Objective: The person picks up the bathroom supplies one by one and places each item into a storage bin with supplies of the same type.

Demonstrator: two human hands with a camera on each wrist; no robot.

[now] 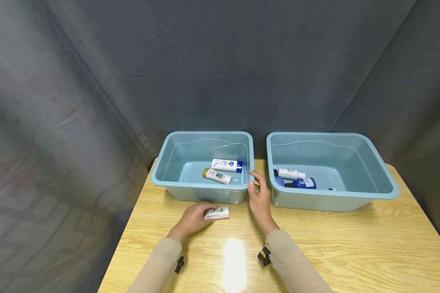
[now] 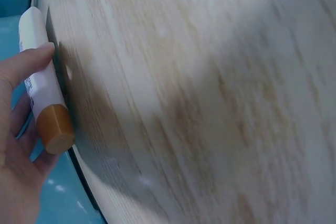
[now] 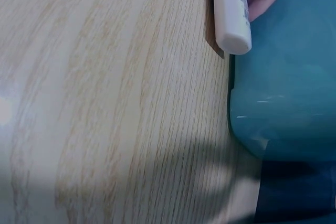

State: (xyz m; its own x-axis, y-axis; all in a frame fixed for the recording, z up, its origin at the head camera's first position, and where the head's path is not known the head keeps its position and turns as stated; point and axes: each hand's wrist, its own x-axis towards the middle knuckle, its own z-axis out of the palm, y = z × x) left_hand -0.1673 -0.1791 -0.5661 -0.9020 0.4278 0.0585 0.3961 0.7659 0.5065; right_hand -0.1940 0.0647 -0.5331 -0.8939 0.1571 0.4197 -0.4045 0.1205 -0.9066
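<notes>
My left hand (image 1: 195,217) grips a white tube (image 1: 220,213) low over the table, just in front of the left blue bin (image 1: 201,186). In the left wrist view the tube (image 2: 47,85) shows an orange-brown cap, with the thumb across its body. Its pale end (image 3: 234,40) points toward the right in the head view. My right hand (image 1: 260,199) is at the front right corner of that bin, thumb and index fingertips at the rim and spread apart. Inside the bin lie a white tube with a blue cap (image 1: 225,165) and a white tube with a gold cap (image 1: 217,176).
A second blue bin (image 1: 333,193) stands to the right, past a narrow gap. It holds a white bottle (image 1: 289,173), a dark blue bottle (image 1: 305,183) and other partly hidden items. Behind the wooden table (image 1: 352,244) hangs a grey curtain (image 1: 220,73).
</notes>
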